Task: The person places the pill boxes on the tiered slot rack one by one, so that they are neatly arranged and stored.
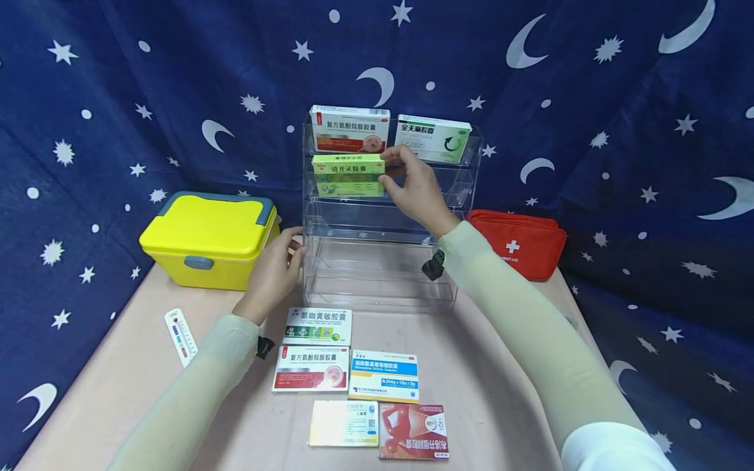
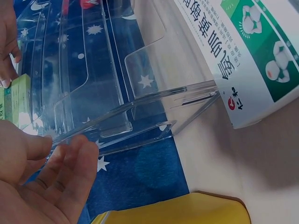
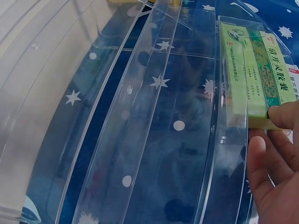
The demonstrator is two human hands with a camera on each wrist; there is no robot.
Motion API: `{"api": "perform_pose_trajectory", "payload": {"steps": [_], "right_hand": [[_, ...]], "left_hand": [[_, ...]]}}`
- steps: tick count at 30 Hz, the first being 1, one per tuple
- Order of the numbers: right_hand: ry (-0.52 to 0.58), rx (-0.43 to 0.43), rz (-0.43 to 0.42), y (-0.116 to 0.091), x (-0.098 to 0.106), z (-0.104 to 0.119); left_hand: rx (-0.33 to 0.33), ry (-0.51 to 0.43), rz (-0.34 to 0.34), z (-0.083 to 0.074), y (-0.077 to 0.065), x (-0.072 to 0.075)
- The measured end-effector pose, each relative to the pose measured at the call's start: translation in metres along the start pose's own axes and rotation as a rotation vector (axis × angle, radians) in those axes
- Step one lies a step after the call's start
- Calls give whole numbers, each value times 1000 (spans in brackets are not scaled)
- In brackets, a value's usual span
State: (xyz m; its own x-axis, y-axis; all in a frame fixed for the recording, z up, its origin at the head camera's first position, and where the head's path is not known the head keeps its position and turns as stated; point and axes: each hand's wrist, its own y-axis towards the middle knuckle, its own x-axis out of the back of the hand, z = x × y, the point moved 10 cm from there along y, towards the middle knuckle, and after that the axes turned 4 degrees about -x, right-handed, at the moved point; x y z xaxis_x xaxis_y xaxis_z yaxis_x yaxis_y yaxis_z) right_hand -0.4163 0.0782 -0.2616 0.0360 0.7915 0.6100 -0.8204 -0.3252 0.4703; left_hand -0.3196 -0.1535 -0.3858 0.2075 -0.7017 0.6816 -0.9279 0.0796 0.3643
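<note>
A clear acrylic tiered shelf [image 1: 377, 275] stands mid-table. Its top tier carries a red-and-white medicine box [image 1: 350, 129] and a white-and-green box [image 1: 432, 138]. On the second tier lies a green box [image 1: 347, 175]; my right hand [image 1: 393, 171] pinches its right end. The right wrist view shows that green box [image 3: 254, 70] behind the tier's clear lip, with my fingertips [image 3: 285, 114] on its end. My left hand [image 1: 294, 245] rests with straight fingers against the shelf's left wall. In the left wrist view, its fingers [image 2: 60, 172] lie by the shelf's edge [image 2: 140, 105].
Several medicine boxes lie in front of the shelf, among them a white-green one [image 1: 318, 326], a red-white one [image 1: 311, 368] and a blue-white one [image 1: 383, 375]. A yellow case [image 1: 209, 239] sits left and a red first-aid pouch [image 1: 518, 242] right. A thermometer strip [image 1: 180, 335] lies near the left edge.
</note>
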Motion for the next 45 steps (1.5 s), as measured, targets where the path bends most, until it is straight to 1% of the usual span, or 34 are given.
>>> {"api": "perform_pose_trajectory", "payload": {"steps": [13,16,19,22,24,32,36,40,45], "right_hand": [[-20,29,-27,-7,5,-4],[-34,17,-44,-13,9,-6],[-24,8,-67,-30,13,-11],[11,-3,-54,-59,10,-18],[16,-20,-22,-84,5,-24],[14,-176,201,-200,-30,-54],[-3,-259,274,-248,-41,-65],[-38,-352,320,-285,-46,-76],[-69,-425,376,-312,-54,-84]], "left_hand": [[1,2,6,-1,3,-3],[2,2,7,-1,3,-4],[0,1,5,-1,3,-5],[-8,-2,0,-1,2,-6],[-11,-1,-3,-2,2,-6],[-11,-12,-2,-1,0,-5],[-7,-11,-10,0,-1,-2],[-5,-16,-7,2,-2,-2],[6,-49,-5,3,0,-1]]}}
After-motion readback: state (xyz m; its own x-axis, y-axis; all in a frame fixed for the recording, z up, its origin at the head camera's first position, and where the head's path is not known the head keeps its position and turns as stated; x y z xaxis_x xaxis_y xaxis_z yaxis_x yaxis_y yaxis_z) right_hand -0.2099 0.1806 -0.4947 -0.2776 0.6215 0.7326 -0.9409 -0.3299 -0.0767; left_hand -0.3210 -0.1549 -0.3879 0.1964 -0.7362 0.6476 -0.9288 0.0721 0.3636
